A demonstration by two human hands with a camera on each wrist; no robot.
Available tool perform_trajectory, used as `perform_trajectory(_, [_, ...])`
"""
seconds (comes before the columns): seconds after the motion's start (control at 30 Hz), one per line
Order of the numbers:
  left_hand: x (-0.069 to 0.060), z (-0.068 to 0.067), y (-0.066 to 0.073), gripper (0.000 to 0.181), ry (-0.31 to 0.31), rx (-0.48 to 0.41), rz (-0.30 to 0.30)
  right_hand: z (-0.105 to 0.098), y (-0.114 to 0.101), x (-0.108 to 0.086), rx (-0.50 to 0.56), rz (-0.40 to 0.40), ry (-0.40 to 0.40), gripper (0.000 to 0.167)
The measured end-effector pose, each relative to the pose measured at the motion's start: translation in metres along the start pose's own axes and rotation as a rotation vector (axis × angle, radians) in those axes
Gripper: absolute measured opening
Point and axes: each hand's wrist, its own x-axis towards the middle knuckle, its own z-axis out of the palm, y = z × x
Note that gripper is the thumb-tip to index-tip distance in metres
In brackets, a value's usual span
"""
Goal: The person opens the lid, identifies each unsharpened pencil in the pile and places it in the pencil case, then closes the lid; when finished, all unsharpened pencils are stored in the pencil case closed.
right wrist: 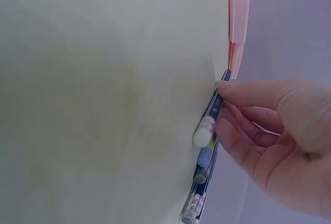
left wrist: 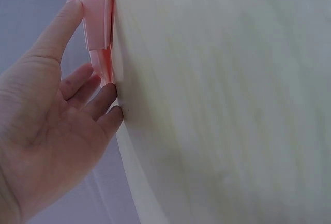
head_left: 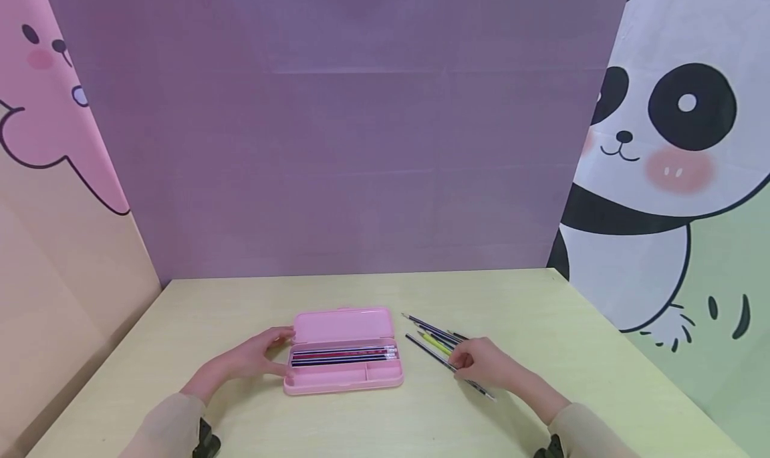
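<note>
An open pink pencil case lies on the table with several dark, striped pencils and a red one in its long compartment. My left hand rests at the case's left end, thumb against the near corner and fingers by the raised lid. The left wrist view shows this hand with its fingers loosely bent and the thumb nearly straight. To the right of the case, my right hand pinches a dark pencil between thumb and fingers; its white eraser end shows in the right wrist view.
Beside and under my right hand lie several loose pencils, among them a yellow-green one and dark ones. The pale wooden table ends at a purple backdrop. Cartoon-printed walls stand on both sides.
</note>
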Motion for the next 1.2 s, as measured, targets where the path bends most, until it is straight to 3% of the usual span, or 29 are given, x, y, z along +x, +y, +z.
perform_trajectory(0.23, [0.0, 0.0, 0.0, 0.091, -0.007, -0.009, 0.005, 0.001, 0.0, -0.003, -0.074, 0.043, 0.023, 0.006])
perform_trajectory(0.4, [0.0, 0.0, 0.001, 0.091, -0.011, -0.01, 0.009, 0.0, 0.001, -0.003, -0.102, 0.026, 0.047, 0.01])
perform_trajectory(0.73, [-0.001, 0.0, 0.003, 0.091, -0.007, -0.014, -0.006, -0.002, 0.003, -0.006, -0.054, 0.061, 0.013, 0.007])
perform_trajectory(0.93, [-0.001, -0.001, 0.004, 0.092, -0.001, -0.001, -0.006, -0.004, 0.004, -0.005, -0.092, 0.027, 0.021, 0.006])
perform_trajectory(1.2, [-0.001, 0.0, 0.002, 0.092, -0.002, 0.001, -0.01, -0.014, 0.006, -0.006, -0.049, 0.009, 0.041, 0.005])
